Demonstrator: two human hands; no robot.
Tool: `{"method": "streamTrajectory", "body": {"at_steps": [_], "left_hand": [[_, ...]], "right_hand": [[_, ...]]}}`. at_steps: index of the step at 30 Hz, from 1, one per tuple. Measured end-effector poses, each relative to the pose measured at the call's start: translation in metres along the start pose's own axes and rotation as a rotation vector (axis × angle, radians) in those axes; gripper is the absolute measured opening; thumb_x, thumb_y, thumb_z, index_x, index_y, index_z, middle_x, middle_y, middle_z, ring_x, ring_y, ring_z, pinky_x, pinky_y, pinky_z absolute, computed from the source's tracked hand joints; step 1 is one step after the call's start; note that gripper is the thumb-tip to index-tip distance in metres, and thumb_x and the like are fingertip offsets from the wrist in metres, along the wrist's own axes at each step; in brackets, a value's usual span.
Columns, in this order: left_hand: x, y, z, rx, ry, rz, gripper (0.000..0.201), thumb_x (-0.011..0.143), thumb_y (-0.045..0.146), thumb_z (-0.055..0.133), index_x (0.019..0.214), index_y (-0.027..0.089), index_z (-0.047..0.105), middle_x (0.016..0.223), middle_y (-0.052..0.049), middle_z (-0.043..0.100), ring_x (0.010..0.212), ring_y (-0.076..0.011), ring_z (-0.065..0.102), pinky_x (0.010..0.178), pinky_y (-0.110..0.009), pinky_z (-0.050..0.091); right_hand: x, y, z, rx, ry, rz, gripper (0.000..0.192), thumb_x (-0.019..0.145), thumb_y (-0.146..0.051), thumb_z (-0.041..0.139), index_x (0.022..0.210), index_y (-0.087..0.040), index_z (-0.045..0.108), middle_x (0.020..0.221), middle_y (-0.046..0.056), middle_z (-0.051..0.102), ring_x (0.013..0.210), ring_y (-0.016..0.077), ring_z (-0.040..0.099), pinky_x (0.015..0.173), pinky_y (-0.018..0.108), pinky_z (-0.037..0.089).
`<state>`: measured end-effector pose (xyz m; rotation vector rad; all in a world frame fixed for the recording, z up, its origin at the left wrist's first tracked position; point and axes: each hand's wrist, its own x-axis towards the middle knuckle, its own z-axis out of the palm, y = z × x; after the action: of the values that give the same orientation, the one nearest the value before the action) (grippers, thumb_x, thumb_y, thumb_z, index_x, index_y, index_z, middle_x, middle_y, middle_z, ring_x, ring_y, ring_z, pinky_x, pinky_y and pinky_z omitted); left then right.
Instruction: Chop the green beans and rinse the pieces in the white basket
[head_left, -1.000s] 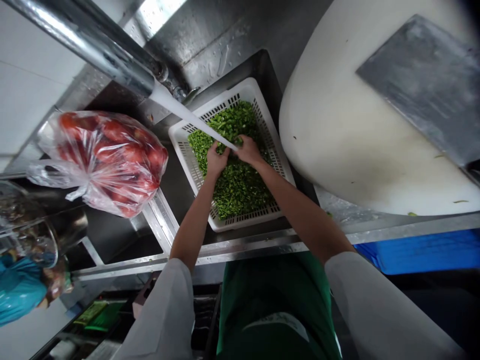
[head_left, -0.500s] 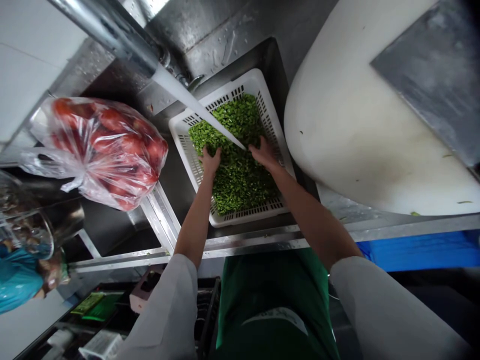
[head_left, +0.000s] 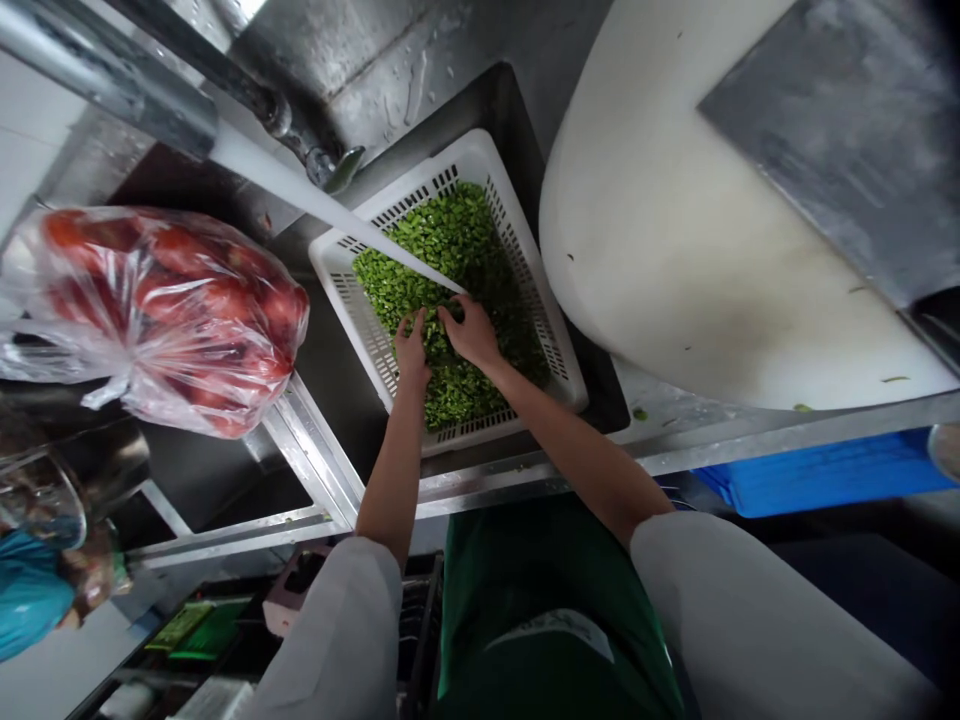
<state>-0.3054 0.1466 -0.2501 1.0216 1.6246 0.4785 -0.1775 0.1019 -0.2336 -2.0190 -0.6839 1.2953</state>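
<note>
A: What is being shown beneath the two hands?

B: The chopped greens (head_left: 450, 250) are being pressed into by both hands inside the white slotted basket (head_left: 551, 335), which is being held in the sink (head_left: 517, 100). The left hand (head_left: 412, 349) and the right hand (head_left: 470, 332) are being kept just beside each other, fingertips nearly touching, with the pile lying directly under the palms and spreading away beyond the fingertips.

A: How are the hands being held?

B: Both are being held part-open, fingers curled loosely down into the greens; whether any pieces are being gripped cannot be told.

A: Which way is the basket's long axis running?

B: It is running away from the wrists, tilted toward the left-hand side at its far end. The larger part of the greens is lying ahead of the fingers, the smaller part back toward the forearms.

A: And the water?

B: The water stream (head_left: 330, 205) is being delivered from the tap (head_left: 105, 70), entering from the left hand's side and landing just ahead of the right hand's fingertips.
</note>
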Motion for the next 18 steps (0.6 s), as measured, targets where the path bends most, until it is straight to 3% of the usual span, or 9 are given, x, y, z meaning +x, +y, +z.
{"method": "streamTrajectory", "body": {"at_steps": [4,8,10,13,16,18], "left_hand": [[-0.010,0.029,-0.006,0.006,-0.005,0.147,0.053,0.091,0.051,0.080,0.135,0.023,0.070,0.125,-0.009,0.081,0.115,-0.0222,0.078,0.106,-0.039,0.064],[-0.010,0.034,-0.016,-0.007,-0.067,0.164,0.060,0.093,0.041,0.077,0.150,0.030,0.062,0.136,-0.007,0.077,0.119,-0.0216,0.077,0.109,-0.040,0.063],[-0.011,0.019,-0.027,0.061,-0.026,0.073,0.061,0.094,0.043,0.077,0.151,0.030,0.059,0.138,-0.009,0.076,0.122,-0.0229,0.077,0.110,-0.042,0.062],[-0.022,-0.017,-0.040,0.290,0.109,-0.071,0.054,0.093,0.047,0.080,0.139,0.021,0.065,0.135,-0.015,0.076,0.132,-0.0286,0.071,0.120,-0.050,0.054],[-0.035,-0.046,-0.035,0.386,0.143,-0.146,0.049,0.095,0.056,0.077,0.126,0.019,0.070,0.133,-0.019,0.077,0.142,-0.0334,0.066,0.127,-0.054,0.046],[-0.040,-0.053,-0.023,0.346,0.112,-0.162,0.053,0.097,0.066,0.071,0.123,0.020,0.072,0.130,-0.018,0.079,0.142,-0.0343,0.067,0.126,-0.054,0.047]], "right_hand": [[-0.010,-0.021,-0.012,0.072,-0.039,-0.177,0.045,0.097,-0.035,0.062,0.141,-0.025,0.067,0.144,0.012,0.069,0.141,0.0317,0.062,0.128,0.052,0.046],[0.005,-0.015,-0.026,0.184,-0.094,-0.236,0.069,0.090,-0.033,0.067,0.158,-0.027,0.055,0.159,0.008,0.062,0.153,0.0292,0.052,0.133,0.051,0.041],[0.009,0.009,-0.036,0.151,-0.055,-0.104,0.079,0.088,-0.035,0.069,0.163,-0.025,0.049,0.165,0.011,0.056,0.157,0.0321,0.048,0.133,0.055,0.038],[0.000,0.058,-0.049,0.005,-0.005,0.207,0.082,0.089,-0.036,0.066,0.165,-0.015,0.046,0.168,0.022,0.050,0.159,0.0393,0.045,0.133,0.062,0.035],[-0.010,0.091,-0.049,-0.084,0.008,0.389,0.083,0.095,-0.044,0.062,0.167,-0.008,0.043,0.167,0.029,0.049,0.158,0.0430,0.047,0.133,0.064,0.033],[-0.007,0.096,-0.040,-0.040,0.033,0.442,0.082,0.098,-0.052,0.059,0.166,-0.008,0.044,0.165,0.030,0.052,0.155,0.0416,0.051,0.131,0.061,0.036]]}}
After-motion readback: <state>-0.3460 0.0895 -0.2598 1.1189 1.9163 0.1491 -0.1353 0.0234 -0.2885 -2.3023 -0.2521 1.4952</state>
